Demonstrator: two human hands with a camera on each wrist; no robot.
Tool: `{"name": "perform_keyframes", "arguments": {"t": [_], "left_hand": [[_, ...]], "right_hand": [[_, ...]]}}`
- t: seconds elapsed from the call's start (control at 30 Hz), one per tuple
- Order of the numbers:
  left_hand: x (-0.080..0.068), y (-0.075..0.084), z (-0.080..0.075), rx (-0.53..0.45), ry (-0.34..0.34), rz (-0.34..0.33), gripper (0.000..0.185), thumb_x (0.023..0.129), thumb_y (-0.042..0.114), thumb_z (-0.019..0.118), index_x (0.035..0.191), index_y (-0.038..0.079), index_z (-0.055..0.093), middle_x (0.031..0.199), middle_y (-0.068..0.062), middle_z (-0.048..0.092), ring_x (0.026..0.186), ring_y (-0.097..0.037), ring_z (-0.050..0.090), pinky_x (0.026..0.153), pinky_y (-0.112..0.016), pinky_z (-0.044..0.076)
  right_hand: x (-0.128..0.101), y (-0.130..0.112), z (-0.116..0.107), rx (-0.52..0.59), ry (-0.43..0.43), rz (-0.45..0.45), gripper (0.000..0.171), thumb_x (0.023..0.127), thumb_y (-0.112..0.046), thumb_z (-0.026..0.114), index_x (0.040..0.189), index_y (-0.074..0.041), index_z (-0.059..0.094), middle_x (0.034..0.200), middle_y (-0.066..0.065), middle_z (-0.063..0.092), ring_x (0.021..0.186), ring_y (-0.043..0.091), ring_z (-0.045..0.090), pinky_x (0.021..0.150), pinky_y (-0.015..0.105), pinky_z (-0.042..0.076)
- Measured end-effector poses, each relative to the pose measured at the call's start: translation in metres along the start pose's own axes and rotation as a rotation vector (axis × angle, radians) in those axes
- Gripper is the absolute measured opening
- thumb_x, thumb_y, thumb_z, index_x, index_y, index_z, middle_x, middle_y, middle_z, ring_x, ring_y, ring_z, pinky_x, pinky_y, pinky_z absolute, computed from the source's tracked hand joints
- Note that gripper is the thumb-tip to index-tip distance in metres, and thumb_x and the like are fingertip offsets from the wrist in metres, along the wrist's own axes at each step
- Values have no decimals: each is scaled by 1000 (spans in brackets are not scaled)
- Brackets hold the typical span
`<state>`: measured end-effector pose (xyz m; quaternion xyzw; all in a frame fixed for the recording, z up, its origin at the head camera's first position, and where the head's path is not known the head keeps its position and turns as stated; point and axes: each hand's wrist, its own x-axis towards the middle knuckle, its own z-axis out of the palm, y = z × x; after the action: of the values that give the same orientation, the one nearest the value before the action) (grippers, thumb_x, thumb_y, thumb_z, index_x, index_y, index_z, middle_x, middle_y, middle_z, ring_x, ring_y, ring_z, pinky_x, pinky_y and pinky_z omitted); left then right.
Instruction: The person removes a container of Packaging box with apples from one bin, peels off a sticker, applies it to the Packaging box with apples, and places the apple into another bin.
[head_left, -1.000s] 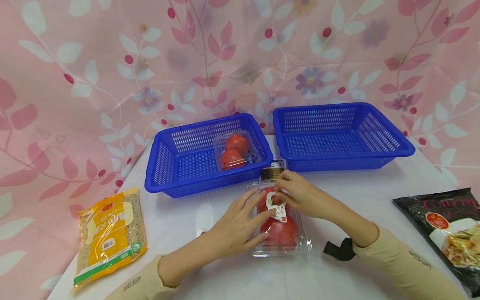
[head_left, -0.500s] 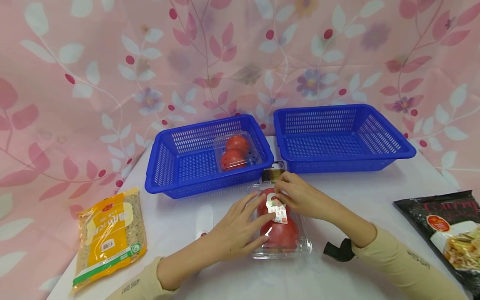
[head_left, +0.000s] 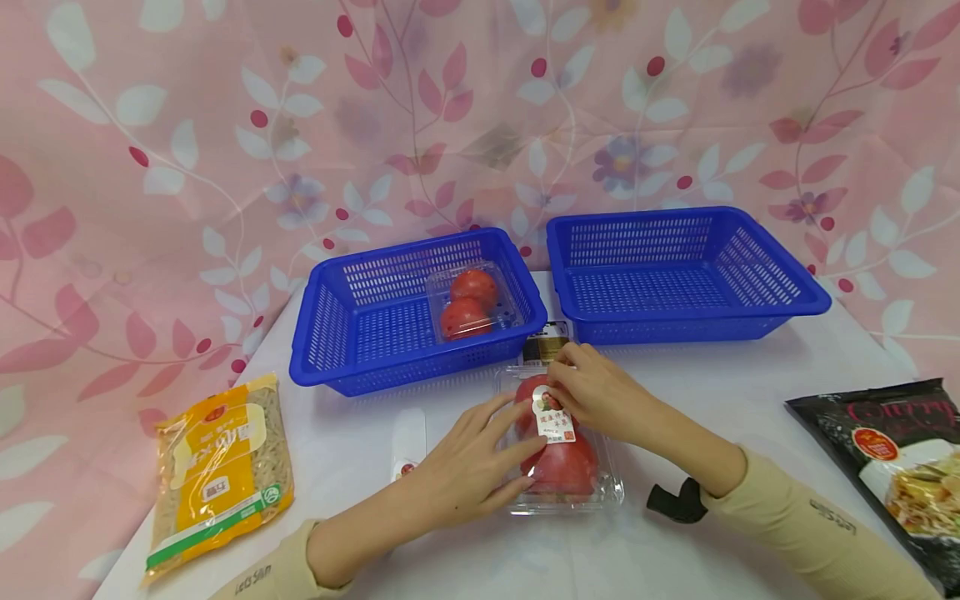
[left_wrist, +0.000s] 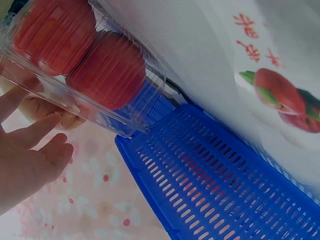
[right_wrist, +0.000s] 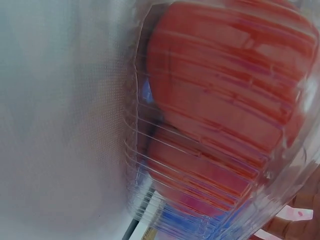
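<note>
A clear plastic clamshell box of two red tomatoes (head_left: 561,454) is seen lying on the white counter (head_left: 720,392), just in front of the left blue slotted plastic basket (head_left: 352,333) and between the two hands. The left hand (head_left: 465,467) is laid against the box's left side with its fingers straight and spread, the fingertips touching the lid. The right hand (head_left: 600,392) is placed over the far end of the box, its fingers bent down onto the white oval paper label (head_left: 553,415) that is stuck on the lid; whether the label is pinched or only pressed cannot be told. In the left wrist view the box (left_wrist: 80,60) is shown with both tomatoes inside and the basket wall close behind it. A second clear box with two red tomatoes (head_left: 471,302) is held in the left basket, while the right blue slotted plastic basket (head_left: 675,275) is set beside it. A yellow packet of dried noodles (head_left: 217,471) is found at the counter's left edge, and a black printed food packet (head_left: 900,458) at its right edge.
</note>
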<state>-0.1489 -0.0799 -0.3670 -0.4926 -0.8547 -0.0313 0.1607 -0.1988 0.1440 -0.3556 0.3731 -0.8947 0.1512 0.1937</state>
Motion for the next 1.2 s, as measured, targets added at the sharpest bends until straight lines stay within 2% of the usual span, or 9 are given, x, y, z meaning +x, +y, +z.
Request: {"name": "perform_keyframes", "arguments": {"t": [0.23,0.57,0.7,1.03,1.2], "left_hand": [[0,0,-3,10,17,15,38,89,38,54,120,19,60,135,-11,44,129,-31,31,105,-43,27],[1,1,-6,-19,-25,-1,40,89,41,53,122,18,59,134,-7,48,130,-26,32,106,-40,26],[1,1,-5,-21,-11,14,40,89,39,53,121,15,58,132,-6,49,129,-26,33,104,-40,28],[3,3,-2,-21,-9,32,41,91,39,51,121,12,57,130,-4,51,129,-24,34,103,-41,30],[5,3,0,-12,30,45,37,90,37,53,116,12,58,125,-4,54,125,-23,39,103,-40,31]], "right_hand": [[1,-3,-1,-16,-28,24,8,80,-11,70,83,-9,62,85,4,51,77,20,48,65,29,47],[1,-1,-2,-13,-32,26,15,79,-13,72,82,-10,57,84,4,50,76,20,47,64,28,46],[0,0,-1,2,-29,34,16,79,-11,72,82,-10,56,83,4,49,75,19,46,62,27,46],[-3,3,-1,55,-15,32,14,78,-3,70,85,-12,63,90,5,54,81,20,52,67,30,50],[-7,2,-3,85,9,11,15,77,-3,72,85,-12,64,92,6,55,85,21,53,70,31,50]]}}
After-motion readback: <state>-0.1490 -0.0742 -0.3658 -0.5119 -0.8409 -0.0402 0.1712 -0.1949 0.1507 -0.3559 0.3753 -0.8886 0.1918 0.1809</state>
